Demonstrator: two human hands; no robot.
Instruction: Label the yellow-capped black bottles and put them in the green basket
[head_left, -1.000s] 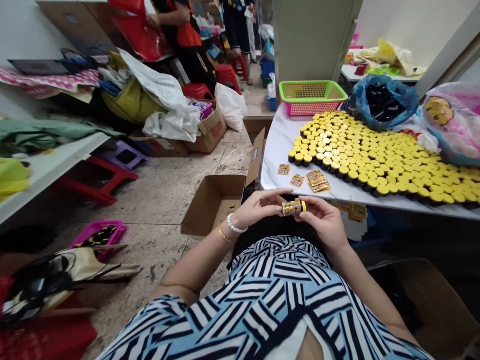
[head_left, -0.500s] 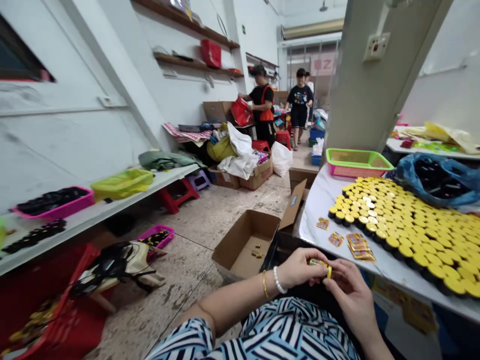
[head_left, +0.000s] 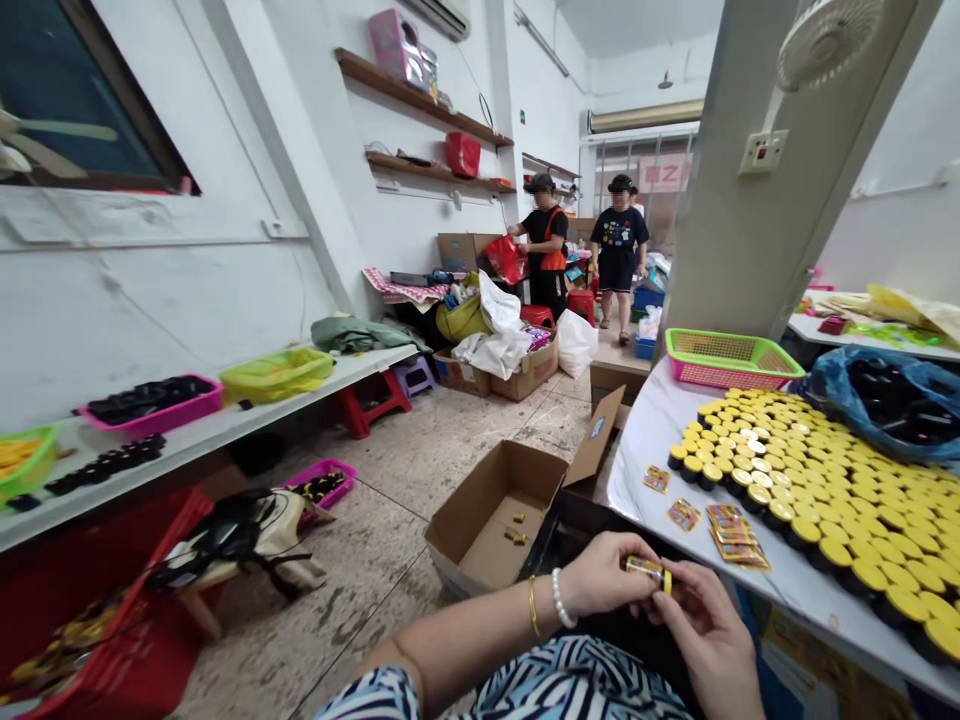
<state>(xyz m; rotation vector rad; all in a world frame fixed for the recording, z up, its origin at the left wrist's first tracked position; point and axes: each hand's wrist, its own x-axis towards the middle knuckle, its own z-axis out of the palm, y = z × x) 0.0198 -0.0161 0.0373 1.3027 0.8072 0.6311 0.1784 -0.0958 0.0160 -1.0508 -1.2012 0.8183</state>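
Left hand: at the lower middle of the frame, the left hand (head_left: pixel 600 580) has its fingers curled round the body of a small jar (head_left: pixel 646 572); a white bead bracelet (head_left: pixel 562 598) and a gold bangle (head_left: pixel 533 606) circle that arm.
Right hand: the right hand (head_left: pixel 709 620) pinches the jar's yellow end between thumb and fingers, right beside the left fingertips.
Small jar: held nearly level between the 2 hands, over the lap, just off the near edge of the table (head_left: pixel 637 420).
Packets: 2 loose packets, 1 here (head_left: pixel 656 479) and 1 lower down (head_left: pixel 684 515), lie near a small pile of packets (head_left: pixel 739 538), all on the table at the right.
Yellow-capped pots: a crowd of pots (head_left: pixel 840 480) stands upright, packed close, across the right of the frame.
Behind the pots: a green-rimmed basket (head_left: pixel 735 350) and a blue bag (head_left: pixel 892 400) of black pieces.
Cardboard box: left of the hands, an open box (head_left: pixel 480 540) with a few small gold-coloured pieces (head_left: pixel 515 537) on its floor.
Upper middle: a person (head_left: pixel 546 240) in an orange vest grips a red bag (head_left: pixel 506 258); another person (head_left: pixel 619 240) stands just beside.
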